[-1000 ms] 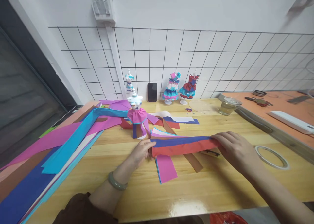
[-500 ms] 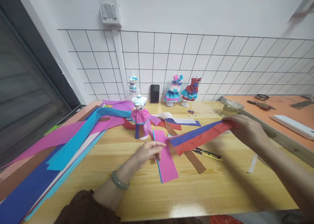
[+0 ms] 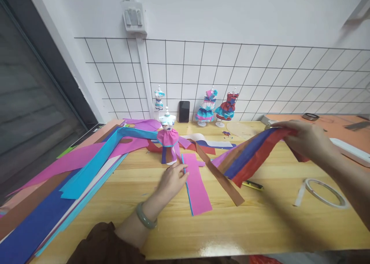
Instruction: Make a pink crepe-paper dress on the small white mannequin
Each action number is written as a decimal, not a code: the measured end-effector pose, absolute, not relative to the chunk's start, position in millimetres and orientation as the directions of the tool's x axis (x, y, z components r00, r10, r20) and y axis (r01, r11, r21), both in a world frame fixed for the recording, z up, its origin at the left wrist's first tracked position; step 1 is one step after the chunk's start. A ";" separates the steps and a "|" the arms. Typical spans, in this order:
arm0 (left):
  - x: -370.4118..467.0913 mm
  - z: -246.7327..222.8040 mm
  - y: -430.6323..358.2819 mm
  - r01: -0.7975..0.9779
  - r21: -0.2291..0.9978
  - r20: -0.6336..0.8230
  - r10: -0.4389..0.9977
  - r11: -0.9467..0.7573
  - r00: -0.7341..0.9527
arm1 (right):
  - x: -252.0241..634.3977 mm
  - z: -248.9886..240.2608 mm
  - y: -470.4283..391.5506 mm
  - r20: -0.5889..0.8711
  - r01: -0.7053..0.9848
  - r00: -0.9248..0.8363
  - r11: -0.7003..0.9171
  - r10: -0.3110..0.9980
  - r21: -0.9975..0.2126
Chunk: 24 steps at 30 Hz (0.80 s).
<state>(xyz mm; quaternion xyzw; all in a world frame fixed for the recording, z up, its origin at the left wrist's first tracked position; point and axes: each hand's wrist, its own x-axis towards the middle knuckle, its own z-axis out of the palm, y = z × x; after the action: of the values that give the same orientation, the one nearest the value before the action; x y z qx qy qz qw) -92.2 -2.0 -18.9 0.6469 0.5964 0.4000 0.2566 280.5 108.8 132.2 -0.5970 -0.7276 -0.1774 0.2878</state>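
My right hand (image 3: 309, 140) grips the far end of several layered crepe-like strips (image 3: 248, 156) in red, blue, brown and pink. They hang slanting down to the left, their lower ends spread over the table. My left hand (image 3: 175, 179) is beside a flat pink strip (image 3: 199, 190) with a blue edge, fingertips at its left side, fingers loosely bent and holding nothing that I can see. Just behind that hand stands a small dress form (image 3: 167, 137) in a gathered pink skirt. A loose brown strip (image 3: 222, 177) crosses the table between the hands.
Long coloured strips (image 3: 86, 171) cover the left side. Farther back are a phone (image 3: 184, 111) and small dressed forms (image 3: 206, 108). A yellow-black cutter (image 3: 253, 185) lies partly under the raised strips. A tape roll (image 3: 326, 194) sits at the right.
My right hand has moved to the right and slightly up with the strips, which have fanned out to show brown and pink layers. My left hand has shifted to the pink strip's left edge.
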 end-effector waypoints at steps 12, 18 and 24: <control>-83.0 -11.1 -8.9 0.563 0.738 0.271 0.928 -0.371 0.256 | 209.6 186.3 84.8 0.401 0.704 0.051 0.251 0.915 -0.664; -82.8 -8.1 -13.5 0.545 0.748 0.256 0.923 -0.378 0.288 | 178.5 204.7 57.1 0.521 0.481 0.046 0.438 0.853 -0.760; -80.7 -8.5 -11.3 0.218 0.964 0.115 0.979 -0.151 0.170 | 172.5 199.7 26.3 0.655 0.439 0.074 0.565 0.752 -0.699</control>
<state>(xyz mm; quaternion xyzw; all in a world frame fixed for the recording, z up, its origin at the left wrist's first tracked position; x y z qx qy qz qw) -80.7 -11.3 -8.5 0.6244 0.4790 0.4310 0.4415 172.5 26.3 199.7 -0.4465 -0.6669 0.1346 0.5812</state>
